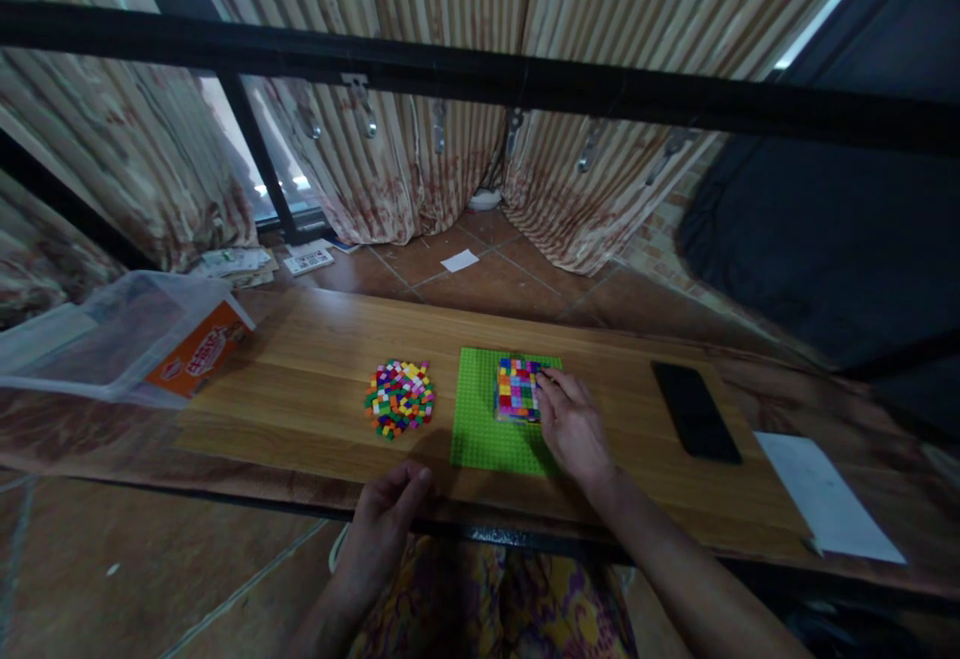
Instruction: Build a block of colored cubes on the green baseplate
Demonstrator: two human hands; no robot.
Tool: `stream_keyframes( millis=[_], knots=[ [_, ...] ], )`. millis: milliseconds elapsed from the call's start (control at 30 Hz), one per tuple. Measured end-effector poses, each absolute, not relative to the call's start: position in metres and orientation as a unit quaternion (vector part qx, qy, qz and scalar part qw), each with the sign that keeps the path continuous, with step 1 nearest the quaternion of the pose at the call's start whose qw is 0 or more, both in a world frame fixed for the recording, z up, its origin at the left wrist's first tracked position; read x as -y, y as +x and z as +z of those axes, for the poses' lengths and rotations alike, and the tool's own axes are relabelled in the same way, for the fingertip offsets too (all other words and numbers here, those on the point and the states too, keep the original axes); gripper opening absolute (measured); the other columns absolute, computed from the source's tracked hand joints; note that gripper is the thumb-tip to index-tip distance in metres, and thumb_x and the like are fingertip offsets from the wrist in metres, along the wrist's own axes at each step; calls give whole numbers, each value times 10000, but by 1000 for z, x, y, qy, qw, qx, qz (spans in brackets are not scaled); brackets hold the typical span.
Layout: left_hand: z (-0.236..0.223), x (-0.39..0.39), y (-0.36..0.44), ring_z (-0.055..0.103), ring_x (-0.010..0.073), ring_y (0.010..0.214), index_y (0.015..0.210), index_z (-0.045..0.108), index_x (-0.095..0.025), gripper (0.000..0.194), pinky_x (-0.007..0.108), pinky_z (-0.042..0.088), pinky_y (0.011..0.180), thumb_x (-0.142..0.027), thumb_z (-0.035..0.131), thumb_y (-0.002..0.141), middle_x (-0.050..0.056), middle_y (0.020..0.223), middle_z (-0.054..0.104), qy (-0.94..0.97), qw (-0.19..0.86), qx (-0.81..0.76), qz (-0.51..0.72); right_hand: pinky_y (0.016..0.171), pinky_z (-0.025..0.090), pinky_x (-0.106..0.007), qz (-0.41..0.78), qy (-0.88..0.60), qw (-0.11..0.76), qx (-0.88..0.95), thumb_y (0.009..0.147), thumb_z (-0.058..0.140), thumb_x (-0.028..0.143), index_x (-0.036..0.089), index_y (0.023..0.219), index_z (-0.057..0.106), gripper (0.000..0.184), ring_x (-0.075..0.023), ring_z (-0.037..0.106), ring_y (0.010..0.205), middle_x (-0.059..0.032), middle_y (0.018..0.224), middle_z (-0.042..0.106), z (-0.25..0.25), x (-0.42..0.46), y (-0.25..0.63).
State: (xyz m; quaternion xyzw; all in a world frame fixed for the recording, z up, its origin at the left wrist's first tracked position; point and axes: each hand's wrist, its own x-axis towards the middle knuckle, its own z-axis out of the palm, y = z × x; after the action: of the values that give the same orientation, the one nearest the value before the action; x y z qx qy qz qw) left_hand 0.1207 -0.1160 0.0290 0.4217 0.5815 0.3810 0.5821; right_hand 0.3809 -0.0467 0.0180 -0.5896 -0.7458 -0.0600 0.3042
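The narrowed right hand (574,427), contents unclear, is apparently adjusting the brick block (516,389) at its fingertips, next probably needing loose bricks (401,399) beyond the half-curled left hand (382,511).

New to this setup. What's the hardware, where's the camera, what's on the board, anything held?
No machine here: just a person's two bare hands, seen by one head-worn camera looking forward and down. On the wooden board lie a pile of small colourful bricks, a green plate carrying a brick block, and a black phone. The right hand touches the block's right side; whether it grips a loose brick is hidden. The left hand is near the board's front edge, nothing visible in it.
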Motion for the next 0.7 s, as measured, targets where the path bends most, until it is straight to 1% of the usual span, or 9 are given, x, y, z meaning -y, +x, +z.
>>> stream_keyframes(
  millis=[133,233,333,400,467,533,600,700],
  knots=[
    [37,106,98,475,110,643,690,619,-155,341,211,388,611,-494,619,729,-12,638,545,446,504,-616,409,967,486,-444,-34,-622,354,698,963,395,279,132,1242,578,365,-255,579,1085,-149,1172,627,26,56,381],
    [37,92,74,525,134,679,711,632,-158,339,225,421,636,-494,589,736,7,679,597,461,430,-648,427,949,496,-426,-21,-628,402,666,951,428,273,150,1203,594,326,-239,594,1066,-136,1139,639,33,75,377],
    [29,72,50,576,168,719,802,641,-169,315,252,449,653,-470,561,748,24,738,637,455,309,-725,415,936,504,-381,27,-603,425,674,939,462,245,199,1123,629,253,-207,611,1042,-100,1116,648,36,102,361],
    [21,56,38,596,189,712,900,646,-171,309,292,469,664,-428,537,765,49,803,652,452,239,-780,360,909,515,-352,73,-581,425,691,935,468,222,221,1095,636,232,-194,620,1024,-84,1101,654,35,119,343],
    [14,39,30,614,221,843,965,642,-157,297,341,489,769,-352,511,783,106,999,643,485,155,-795,330,862,528,-318,135,-555,410,711,935,463,204,227,1076,638,227,-185,624,1005,-76,1077,660,34,131,323],
    [7,23,26,573,269,1038,1020,632,-139,306,396,456,909,-290,498,790,149,1123,605,533,66,-787,303,836,528,-301,174,-537,402,721,935,456,192,226,1052,643,223,-180,630,975,-69,1043,670,32,136,304],
    [1,10,25,529,285,1122,1062,617,-129,315,426,421,971,-244,475,805,165,1173,582,569,11,-774,279,827,525,-298,189,-532,403,721,932,450,178,222,1023,648,223,-179,637,942,-65,1008,678,29,133,288],
    [-8,-2,26,510,295,1130,1065,611,-113,306,439,396,988,-214,442,831,174,1182,572,594,-44,-764,248,808,521,-304,188,-541,398,717,918,452,165,210,987,652,216,-186,642,906,-65,967,681,20,118,272]
  ],
)
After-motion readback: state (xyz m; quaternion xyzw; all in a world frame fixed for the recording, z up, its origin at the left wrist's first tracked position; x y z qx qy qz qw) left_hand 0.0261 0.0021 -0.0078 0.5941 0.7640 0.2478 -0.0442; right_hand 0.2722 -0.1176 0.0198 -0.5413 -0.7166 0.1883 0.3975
